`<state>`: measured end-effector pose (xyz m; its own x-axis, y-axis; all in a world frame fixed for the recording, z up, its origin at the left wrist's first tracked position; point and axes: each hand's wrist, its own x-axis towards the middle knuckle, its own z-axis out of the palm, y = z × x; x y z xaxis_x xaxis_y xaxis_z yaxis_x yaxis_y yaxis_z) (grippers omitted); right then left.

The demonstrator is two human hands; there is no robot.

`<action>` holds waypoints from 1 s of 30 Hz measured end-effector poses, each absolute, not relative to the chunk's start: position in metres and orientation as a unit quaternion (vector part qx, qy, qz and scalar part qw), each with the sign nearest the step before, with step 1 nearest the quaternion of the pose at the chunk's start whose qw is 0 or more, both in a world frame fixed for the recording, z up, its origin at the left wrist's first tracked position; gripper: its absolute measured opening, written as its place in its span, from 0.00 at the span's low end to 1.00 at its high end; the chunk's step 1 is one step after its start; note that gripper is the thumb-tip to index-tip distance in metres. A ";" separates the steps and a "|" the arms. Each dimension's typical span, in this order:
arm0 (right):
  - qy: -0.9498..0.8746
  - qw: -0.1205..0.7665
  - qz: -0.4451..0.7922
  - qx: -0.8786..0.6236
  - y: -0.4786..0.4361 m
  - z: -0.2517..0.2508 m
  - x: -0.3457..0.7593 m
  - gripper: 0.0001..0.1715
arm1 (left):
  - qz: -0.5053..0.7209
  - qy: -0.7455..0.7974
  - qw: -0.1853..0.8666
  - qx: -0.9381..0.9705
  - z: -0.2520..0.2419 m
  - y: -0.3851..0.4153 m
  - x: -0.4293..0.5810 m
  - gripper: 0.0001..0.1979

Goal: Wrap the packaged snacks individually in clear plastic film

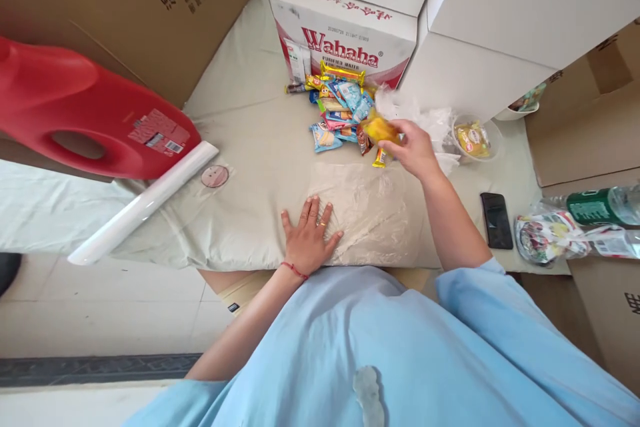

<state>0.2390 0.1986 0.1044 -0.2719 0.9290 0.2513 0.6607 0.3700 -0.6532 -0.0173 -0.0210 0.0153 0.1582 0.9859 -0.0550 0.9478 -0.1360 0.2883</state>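
Observation:
My left hand (307, 237) lies flat with spread fingers on the cloth-covered surface, at the left edge of a sheet of clear plastic film (377, 213). In my right hand (413, 147) is a yellow snack packet (379, 128), slightly blurred, pinched between thumb and fingers. It is just over the right side of a pile of small wrapped snacks (340, 107). Beside the pile, crumpled clear plastic bags (400, 103) lie behind my right hand. A clear round tub (483, 153) with a yellow wrapped snack inside stands to the right.
A Wahaha carton (345, 27) stands behind the pile. At left are a red jug (100, 107), a white plastic roll (145, 203) and a round pinkish disc (215, 175). A phone (497, 220) and a green-labelled bottle (600, 205) lie at right.

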 end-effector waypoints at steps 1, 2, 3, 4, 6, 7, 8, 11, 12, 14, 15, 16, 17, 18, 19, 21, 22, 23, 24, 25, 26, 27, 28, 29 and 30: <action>-0.750 0.327 0.216 -0.533 0.187 0.116 0.250 0.30 | 0.076 0.645 0.131 0.749 0.015 -0.021 -0.017 0.34; -0.740 0.332 0.219 -0.542 0.172 0.126 0.257 0.30 | 0.078 0.646 0.132 0.748 0.015 -0.021 -0.017 0.35; -0.741 0.325 0.227 -0.541 0.157 0.132 0.260 0.30 | 0.079 0.647 0.133 0.747 0.015 -0.020 -0.016 0.35; -0.753 0.309 0.239 -0.529 0.141 0.135 0.260 0.30 | 0.078 0.648 0.133 0.746 0.015 -0.020 -0.016 0.35; -0.794 0.261 0.269 -0.479 0.111 0.126 0.250 0.29 | 0.074 0.651 0.134 0.744 0.016 -0.018 -0.016 0.34; -0.814 0.230 0.279 -0.455 0.098 0.115 0.242 0.28 | 0.072 0.652 0.136 0.742 0.016 -0.017 -0.016 0.34; -0.830 0.194 0.282 -0.440 0.088 0.103 0.233 0.27 | 0.073 0.654 0.139 0.740 0.016 -0.015 -0.016 0.33; -0.847 0.086 0.257 -0.458 0.068 0.064 0.212 0.27 | 0.082 0.656 0.149 0.735 0.017 -0.012 -0.021 0.30; -0.844 0.072 0.247 -0.470 0.065 0.056 0.210 0.28 | 0.091 0.658 0.149 0.732 0.018 -0.013 -0.024 0.30; -0.833 0.097 0.236 -0.490 0.058 0.050 0.216 0.32 | 0.119 0.662 0.137 0.727 0.020 -0.017 -0.032 0.29; -0.826 0.129 0.235 -0.496 0.053 0.052 0.223 0.32 | 0.133 0.657 0.126 0.732 0.021 -0.020 -0.037 0.28; -0.819 0.163 0.234 -0.497 0.047 0.056 0.233 0.32 | 0.145 0.641 0.118 0.745 0.023 -0.024 -0.043 0.27; -0.818 0.189 0.237 -0.490 0.040 0.061 0.244 0.30 | 0.152 0.611 0.118 0.768 0.025 -0.028 -0.050 0.26; -0.823 0.200 0.245 -0.471 0.032 0.065 0.256 0.28 | 0.151 0.568 0.130 0.799 0.027 -0.032 -0.056 0.27; -0.835 0.196 0.257 -0.445 0.023 0.068 0.268 0.26 | 0.142 0.519 0.152 0.829 0.028 -0.036 -0.063 0.29; -0.863 0.156 0.282 -0.389 0.004 0.066 0.287 0.26 | 0.113 0.438 0.207 0.867 0.030 -0.040 -0.074 0.32; -0.872 0.135 0.289 -0.371 -0.005 0.061 0.294 0.27 | 0.097 0.417 0.229 0.874 0.029 -0.041 -0.079 0.31; -0.875 0.123 0.293 -0.365 -0.012 0.054 0.300 0.27 | 0.085 0.409 0.245 0.875 0.029 -0.040 -0.083 0.29; -0.873 0.122 0.296 -0.368 -0.017 0.047 0.303 0.25 | 0.079 0.408 0.255 0.873 0.028 -0.039 -0.086 0.25; -0.867 0.130 0.301 -0.376 -0.020 0.040 0.306 0.21 | 0.079 0.409 0.263 0.870 0.028 -0.037 -0.089 0.20; -0.858 0.145 0.308 -0.384 -0.021 0.035 0.307 0.17 | 0.083 0.411 0.275 0.865 0.028 -0.033 -0.091 0.16; -0.849 0.160 0.319 -0.389 -0.019 0.031 0.307 0.14 | 0.090 0.413 0.290 0.859 0.028 -0.030 -0.092 0.14; -0.841 0.171 0.333 -0.390 -0.014 0.030 0.307 0.14 | 0.101 0.416 0.309 0.849 0.030 -0.025 -0.093 0.14; -0.836 0.175 0.348 -0.386 -0.008 0.031 0.306 0.15 | 0.114 0.420 0.331 0.837 0.032 -0.019 -0.094 0.15; -0.833 0.173 0.363 -0.381 0.000 0.034 0.306 0.16 | 0.130 0.429 0.356 0.820 0.034 -0.013 -0.094 0.16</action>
